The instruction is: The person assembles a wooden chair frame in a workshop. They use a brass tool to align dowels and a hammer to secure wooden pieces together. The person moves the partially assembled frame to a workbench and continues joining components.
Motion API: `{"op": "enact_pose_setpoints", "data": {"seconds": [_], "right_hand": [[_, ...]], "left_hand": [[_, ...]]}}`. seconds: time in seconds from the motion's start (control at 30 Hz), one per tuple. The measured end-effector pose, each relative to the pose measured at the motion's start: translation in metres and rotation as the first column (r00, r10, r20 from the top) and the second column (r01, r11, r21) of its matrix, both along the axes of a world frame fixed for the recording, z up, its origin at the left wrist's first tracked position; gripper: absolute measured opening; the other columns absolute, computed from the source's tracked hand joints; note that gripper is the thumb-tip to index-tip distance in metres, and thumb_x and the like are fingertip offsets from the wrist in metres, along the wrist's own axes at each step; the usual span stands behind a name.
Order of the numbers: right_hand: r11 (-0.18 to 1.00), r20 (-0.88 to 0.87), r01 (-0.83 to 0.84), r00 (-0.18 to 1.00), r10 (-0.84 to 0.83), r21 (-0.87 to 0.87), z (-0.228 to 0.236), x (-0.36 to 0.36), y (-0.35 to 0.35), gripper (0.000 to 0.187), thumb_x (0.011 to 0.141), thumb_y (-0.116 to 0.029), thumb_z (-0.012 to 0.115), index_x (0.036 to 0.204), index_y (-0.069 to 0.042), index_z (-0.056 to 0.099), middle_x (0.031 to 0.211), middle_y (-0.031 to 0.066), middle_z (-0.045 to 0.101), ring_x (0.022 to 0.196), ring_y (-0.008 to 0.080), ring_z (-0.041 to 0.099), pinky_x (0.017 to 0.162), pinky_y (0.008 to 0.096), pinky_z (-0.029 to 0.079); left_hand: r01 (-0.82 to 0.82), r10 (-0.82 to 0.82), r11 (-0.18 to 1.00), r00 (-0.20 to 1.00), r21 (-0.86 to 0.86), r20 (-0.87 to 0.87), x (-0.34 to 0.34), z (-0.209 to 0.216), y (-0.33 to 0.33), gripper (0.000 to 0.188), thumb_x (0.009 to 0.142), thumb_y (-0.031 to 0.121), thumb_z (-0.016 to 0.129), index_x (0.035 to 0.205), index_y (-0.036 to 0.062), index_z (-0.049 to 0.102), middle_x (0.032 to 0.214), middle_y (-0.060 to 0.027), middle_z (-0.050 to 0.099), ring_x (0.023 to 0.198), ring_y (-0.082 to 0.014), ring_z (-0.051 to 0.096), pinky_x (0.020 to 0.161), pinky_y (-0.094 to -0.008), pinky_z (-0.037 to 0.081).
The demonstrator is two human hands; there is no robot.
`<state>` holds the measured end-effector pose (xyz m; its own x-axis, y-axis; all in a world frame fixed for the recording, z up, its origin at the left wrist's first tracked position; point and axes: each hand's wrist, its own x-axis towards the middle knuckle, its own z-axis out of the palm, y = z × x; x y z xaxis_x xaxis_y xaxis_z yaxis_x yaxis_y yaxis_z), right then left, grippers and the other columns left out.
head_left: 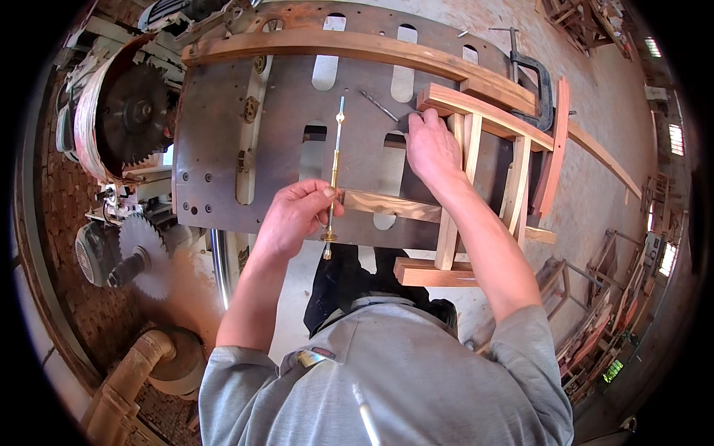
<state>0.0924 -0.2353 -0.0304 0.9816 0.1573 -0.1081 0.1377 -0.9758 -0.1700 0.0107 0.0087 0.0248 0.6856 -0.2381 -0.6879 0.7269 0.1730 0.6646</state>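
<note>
My left hand (297,212) pinches a slim brass-coloured rod tool (335,163) between thumb and fingers. The tool stands nearly upright in view, with a pale metal tip, a small knob below it, and a round disc near its lower end. My right hand (433,147) has its fingers curled down at the left end of a wooden frame (483,111); what they grip is hidden. Just left of those fingers, a thin dark twisted rod (379,106) like a drill bit lies on the metal table (286,111). The frame has several slats and overhangs the table's near edge.
A long wooden beam (335,44) runs along the table's far side, and a black clamp (547,93) grips at its right end. A toothed saw blade (134,110) sits at the left, with another circular blade (145,256) lower down. Slots (325,70) cut through the tabletop.
</note>
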Motion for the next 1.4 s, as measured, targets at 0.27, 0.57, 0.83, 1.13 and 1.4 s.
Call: {"op": "enact_pose_setpoints", "data": {"seconds": [0.27, 0.57, 0.83, 1.13, 1.4], "right_hand": [[1.0, -0.083, 0.027, 0.996, -0.027, -0.001, 0.0, 0.011, -0.002, 0.015, 0.085, -0.009, 0.054, 0.093, 0.002, 0.06, 0.101, 0.0222, 0.056, 0.095, 0.0385, 0.06, 0.08, 0.0468, 0.051], [0.989, -0.108, 0.095, 0.991, -0.083, 0.109, -0.001, 0.014, -0.006, 0.015, 0.083, -0.001, 0.051, 0.095, 0.002, 0.059, 0.103, 0.0231, 0.056, 0.094, 0.0401, 0.061, 0.08, 0.0464, 0.051], [0.38, -0.417, 0.368, 0.907, 0.054, 0.849, 0.037, -0.011, 0.013, 0.009, 0.088, -0.008, 0.06, 0.092, -0.001, 0.061, 0.105, 0.0111, 0.064, 0.083, 0.019, 0.062, 0.074, 0.03, 0.051], [0.268, -0.468, 0.404, 0.849, 0.246, 0.874, 0.039, -0.045, 0.033, 0.011, 0.089, -0.009, 0.062, 0.097, -0.003, 0.066, 0.083, 0.0012, 0.066, 0.077, 0.0083, 0.06, 0.07, 0.0238, 0.05], [0.164, -0.474, 0.483, 0.876, -0.093, 0.86, 0.047, -0.016, 0.021, 0.016, 0.093, -0.01, 0.057, 0.101, 0.001, 0.065, 0.084, 0.0055, 0.068, 0.072, 0.0092, 0.063, 0.064, 0.0238, 0.052]], "left_hand": [[0.013, -0.012, 1.0, 1.0, 0.023, -0.011, -0.012, -0.009, -0.002, 0.014, 0.093, 0.013, 0.056, 0.096, 0.0006, 0.063, 0.077, -0.0044, 0.065, 0.052, -0.0019, 0.044, 0.045, -0.0158, 0.033], [0.068, -0.069, 0.995, 0.997, 0.069, 0.017, -0.027, -0.015, -0.004, 0.015, 0.092, 0.019, 0.061, 0.096, 0.0044, 0.065, 0.078, 0.0014, 0.064, 0.066, -0.0035, 0.047, 0.057, -0.0179, 0.038], [0.037, -0.036, 0.999, 0.999, -0.025, 0.014, -0.037, -0.022, -0.003, 0.018, 0.093, 0.021, 0.061, 0.099, 0.0042, 0.064, 0.078, 0.0013, 0.064, 0.064, -0.0036, 0.047, 0.058, -0.0178, 0.039], [0.028, -0.025, 0.995, 0.999, -0.101, 0.032, -0.036, -0.028, -0.006, 0.018, 0.095, 0.021, 0.059, 0.101, 0.0045, 0.064, 0.078, 0.002, 0.062, 0.061, -0.0021, 0.046, 0.054, -0.0166, 0.038], [0.096, -0.095, 0.995, 0.994, -0.014, 0.058, -0.04, -0.018, -0.011, 0.017, 0.096, 0.017, 0.056, 0.1, 0.0028, 0.064, 0.075, 0.0009, 0.061, 0.055, -0.0014, 0.042, 0.047, -0.0151, 0.033]]}}
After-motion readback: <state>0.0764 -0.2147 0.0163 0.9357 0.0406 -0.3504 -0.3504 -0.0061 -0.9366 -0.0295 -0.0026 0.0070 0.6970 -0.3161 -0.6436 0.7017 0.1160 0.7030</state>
